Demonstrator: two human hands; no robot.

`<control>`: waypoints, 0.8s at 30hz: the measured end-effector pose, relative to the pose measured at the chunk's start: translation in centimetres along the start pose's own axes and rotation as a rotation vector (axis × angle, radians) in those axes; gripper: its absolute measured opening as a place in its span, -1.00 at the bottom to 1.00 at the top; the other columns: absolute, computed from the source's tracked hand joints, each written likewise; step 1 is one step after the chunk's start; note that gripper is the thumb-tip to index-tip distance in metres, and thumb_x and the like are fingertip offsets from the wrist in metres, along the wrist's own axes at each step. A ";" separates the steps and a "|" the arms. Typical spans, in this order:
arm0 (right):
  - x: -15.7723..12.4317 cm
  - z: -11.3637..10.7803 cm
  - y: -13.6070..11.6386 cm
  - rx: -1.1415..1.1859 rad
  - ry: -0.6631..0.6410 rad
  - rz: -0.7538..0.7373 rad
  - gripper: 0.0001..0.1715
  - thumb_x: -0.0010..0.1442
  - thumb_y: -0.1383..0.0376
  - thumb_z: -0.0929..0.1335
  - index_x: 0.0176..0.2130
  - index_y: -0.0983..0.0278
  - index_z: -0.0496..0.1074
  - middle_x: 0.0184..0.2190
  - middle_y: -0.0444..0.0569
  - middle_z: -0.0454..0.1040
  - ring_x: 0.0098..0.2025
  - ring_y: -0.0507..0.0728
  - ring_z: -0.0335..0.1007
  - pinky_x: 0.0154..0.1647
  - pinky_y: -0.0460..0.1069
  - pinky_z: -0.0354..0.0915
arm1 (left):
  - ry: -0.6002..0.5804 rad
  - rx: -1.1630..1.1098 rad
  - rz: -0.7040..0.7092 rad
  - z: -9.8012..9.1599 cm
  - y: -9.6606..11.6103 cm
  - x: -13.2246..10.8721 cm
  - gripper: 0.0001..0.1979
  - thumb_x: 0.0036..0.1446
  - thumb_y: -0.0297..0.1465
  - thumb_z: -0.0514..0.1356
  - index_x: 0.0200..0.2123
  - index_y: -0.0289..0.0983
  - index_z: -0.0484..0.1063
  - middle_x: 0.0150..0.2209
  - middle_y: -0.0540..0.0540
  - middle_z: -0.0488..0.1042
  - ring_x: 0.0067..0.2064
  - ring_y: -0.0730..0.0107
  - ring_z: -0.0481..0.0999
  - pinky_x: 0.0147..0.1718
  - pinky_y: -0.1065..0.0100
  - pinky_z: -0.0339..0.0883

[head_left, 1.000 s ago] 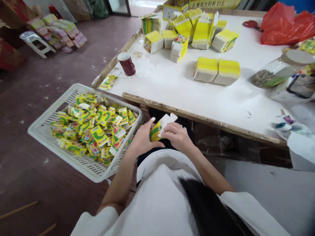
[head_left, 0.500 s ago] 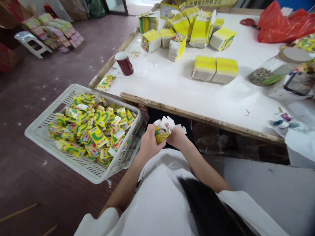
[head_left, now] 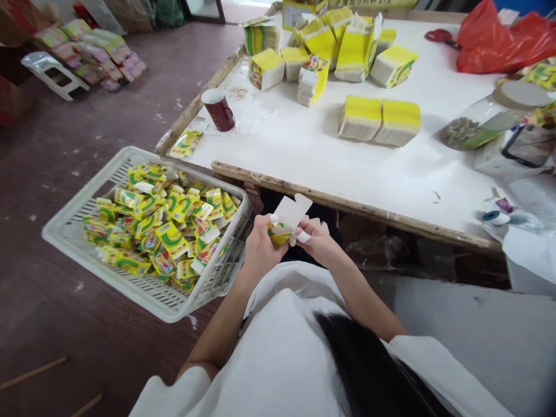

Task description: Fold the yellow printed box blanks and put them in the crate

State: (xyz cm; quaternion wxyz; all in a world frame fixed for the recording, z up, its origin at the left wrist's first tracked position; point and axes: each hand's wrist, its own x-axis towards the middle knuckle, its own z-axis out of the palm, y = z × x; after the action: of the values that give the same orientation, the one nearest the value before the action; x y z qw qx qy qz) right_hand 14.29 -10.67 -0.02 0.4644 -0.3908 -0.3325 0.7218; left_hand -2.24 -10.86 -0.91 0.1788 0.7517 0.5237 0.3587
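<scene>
In front of my lap, my left hand (head_left: 263,246) is closed round a small yellow-and-green cardboard box (head_left: 281,238) whose white inner flap stands raised toward the table. The fingers of my right hand (head_left: 320,242) pinch a white flap at the right side of that box. Some more white card edges (head_left: 320,225) show just behind my right fingers; what they belong to is partly hidden. To the left of my hands stands a white plastic basket (head_left: 108,292) heaped with small yellow boxes (head_left: 171,238).
Ahead is a white-topped table (head_left: 278,145) with a wooden edge. On it are two stacks of flat yellow cartons (head_left: 377,119), a larger pile of cartons (head_left: 334,46), a maroon mug (head_left: 218,110), a clear jar (head_left: 482,119), red-handled scissors (head_left: 438,36) and a red plastic bag (head_left: 499,43).
The box's white flap has swung up and now stands larger and more open. My right hand has shifted slightly right, its fingers now pinching the flap's edge. My left hand keeps its hold.
</scene>
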 end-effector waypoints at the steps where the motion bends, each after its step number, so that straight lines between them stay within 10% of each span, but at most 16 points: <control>1: 0.1 0.0 0.2 -0.028 -0.010 0.005 -0.47 -0.10 -0.09 0.58 -0.37 0.24 0.46 -0.47 -0.14 0.45 -0.45 -0.01 0.27 -0.40 -0.08 0.26 | -0.022 -0.001 -0.004 -0.1 0.1 0.1 -0.41 0.03 -0.36 0.31 0.07 -0.16 0.10 -0.13 -0.09 0.40 -0.19 0.24 0.53 -0.25 0.29 0.39; 13: 1.4 -1.6 1.6 -0.193 -0.069 0.040 -0.26 0.11 -0.30 0.35 -0.08 0.23 0.54 -0.11 0.12 0.59 0.01 0.29 0.48 0.05 0.17 0.40 | -0.217 -0.025 0.010 -0.4 0.6 0.2 -0.35 -0.08 -0.49 0.23 0.10 -0.21 0.06 -0.05 -0.19 0.37 -0.08 0.10 0.51 -0.14 0.16 0.41; 24: -0.1 0.1 1.4 -0.581 -0.086 -0.236 -0.21 0.28 0.08 0.35 0.40 0.11 0.13 0.32 0.02 0.32 0.31 0.25 0.28 0.39 0.20 0.15 | -0.358 -0.162 -0.059 0.4 0.5 0.5 -0.33 -0.05 -0.49 0.23 0.13 -0.19 0.04 -0.02 -0.19 0.34 -0.07 0.11 0.50 -0.17 0.12 0.43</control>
State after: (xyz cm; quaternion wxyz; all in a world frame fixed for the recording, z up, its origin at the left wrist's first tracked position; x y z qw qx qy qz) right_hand 13.69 -11.22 -1.13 0.3994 -0.4352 -0.5872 0.5535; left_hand -1.50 -10.52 -0.70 0.3394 0.7710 0.4747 0.2551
